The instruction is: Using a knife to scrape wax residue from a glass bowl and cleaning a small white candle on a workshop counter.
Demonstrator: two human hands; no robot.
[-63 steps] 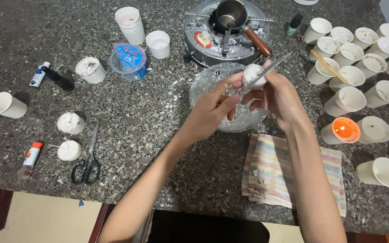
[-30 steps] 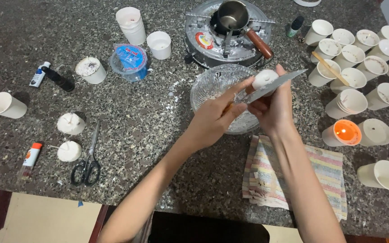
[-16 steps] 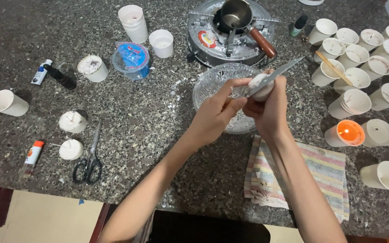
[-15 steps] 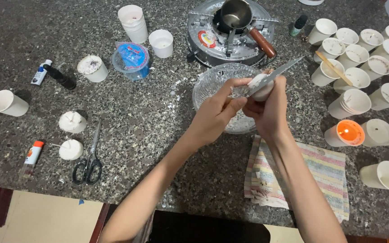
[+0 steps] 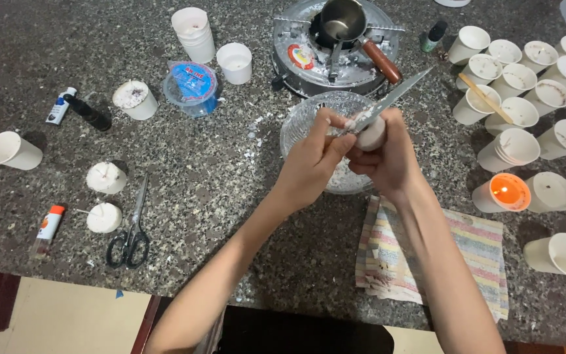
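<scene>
Knife [image 5: 388, 101] against hand-held white candle [image 5: 371, 135]

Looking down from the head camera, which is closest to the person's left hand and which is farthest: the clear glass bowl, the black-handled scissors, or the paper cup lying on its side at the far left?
From the left hand:
1. Clear glass bowl, directly beneath it.
2. Black-handled scissors, well to the left, near the counter's front edge.
3. Paper cup lying on its side, at the far left edge.

A white candle [image 5: 371, 136] is gripped by the right hand [image 5: 388, 160] and touched by a knife [image 5: 388, 101] in the left hand [image 5: 312, 164], above a glass bowl [image 5: 302, 124].
</scene>
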